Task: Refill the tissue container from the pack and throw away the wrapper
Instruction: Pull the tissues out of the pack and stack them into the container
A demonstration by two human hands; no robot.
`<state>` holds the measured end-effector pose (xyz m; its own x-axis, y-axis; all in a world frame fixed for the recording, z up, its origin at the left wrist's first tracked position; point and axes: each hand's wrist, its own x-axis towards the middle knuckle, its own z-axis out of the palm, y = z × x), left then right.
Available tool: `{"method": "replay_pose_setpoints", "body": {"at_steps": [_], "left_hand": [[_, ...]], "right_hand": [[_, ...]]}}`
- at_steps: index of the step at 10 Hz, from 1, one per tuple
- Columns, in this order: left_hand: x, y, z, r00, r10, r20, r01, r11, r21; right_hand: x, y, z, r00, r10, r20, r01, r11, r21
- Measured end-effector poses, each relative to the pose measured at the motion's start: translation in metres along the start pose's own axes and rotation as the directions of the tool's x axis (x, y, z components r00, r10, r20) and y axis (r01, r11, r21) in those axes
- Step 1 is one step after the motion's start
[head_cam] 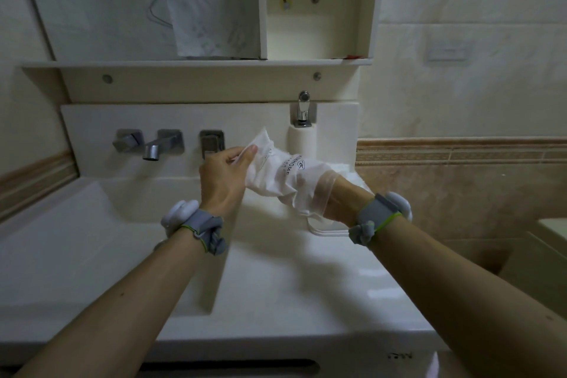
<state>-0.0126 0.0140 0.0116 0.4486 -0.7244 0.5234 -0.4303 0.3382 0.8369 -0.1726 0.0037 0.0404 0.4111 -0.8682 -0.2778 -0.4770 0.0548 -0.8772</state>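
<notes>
Hands: left hand [222, 176] pinches wrapper [276, 172]; right hand [334, 196] hidden inside, over white counter [291, 285].

White counter [291, 294] with a sink basin [101, 242] sunk into its left part. On the bare right part, toward the back, lies a flat white object [325, 228], mostly hidden, identity unclear. A white cylindrical container [302, 144] stands at the back edge beneath a chrome fitting [303, 110].
</notes>
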Motion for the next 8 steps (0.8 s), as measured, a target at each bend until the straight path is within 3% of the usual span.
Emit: {"method": "replay_pose_setpoints", "body": {"at_steps": [1, 2, 3, 4, 5, 6, 7, 8], "left_hand": [[0.009, -0.01, -0.005, 0.99, -0.137, -0.028, 0.137, 0.991, 0.001], [0.017, -0.021, -0.015, 0.942, -0.316, -0.111, 0.319, 0.948, 0.009], [0.023, -0.031, -0.029, 0.892, -0.408, -0.196, 0.446, 0.866, 0.225], [0.025, -0.035, -0.035, 0.857, -0.473, -0.203, 0.514, 0.765, 0.388], [0.022, -0.036, -0.035, 0.858, -0.495, -0.142, 0.481, 0.672, 0.563], [0.016, -0.031, -0.035, 0.829, -0.557, 0.054, 0.444, 0.713, 0.543], [0.009, -0.016, -0.036, 0.682, -0.665, 0.304, 0.392, 0.684, 0.615], [0.008, 0.002, -0.033, 0.591, -0.72, 0.362, 0.231, 0.582, 0.78]], "right_hand": [[0.011, 0.022, -0.006, 0.983, -0.156, -0.093, 0.181, 0.871, 0.457], [-0.011, 0.019, -0.004, 0.955, -0.283, -0.087, 0.296, 0.904, 0.307], [-0.011, 0.022, -0.001, 0.934, -0.333, -0.132, 0.354, 0.911, 0.211], [-0.009, 0.026, -0.006, 0.896, -0.363, -0.256, 0.372, 0.928, -0.013], [-0.003, 0.03, -0.02, 0.806, -0.368, -0.463, 0.353, 0.928, -0.123], [0.0, 0.029, -0.027, 0.864, -0.212, -0.456, 0.3, 0.945, 0.129], [0.0, 0.022, -0.031, 0.901, -0.128, -0.414, 0.285, 0.896, 0.342], [0.007, 0.016, -0.037, 0.843, -0.148, -0.517, 0.31, 0.919, 0.242]]}}
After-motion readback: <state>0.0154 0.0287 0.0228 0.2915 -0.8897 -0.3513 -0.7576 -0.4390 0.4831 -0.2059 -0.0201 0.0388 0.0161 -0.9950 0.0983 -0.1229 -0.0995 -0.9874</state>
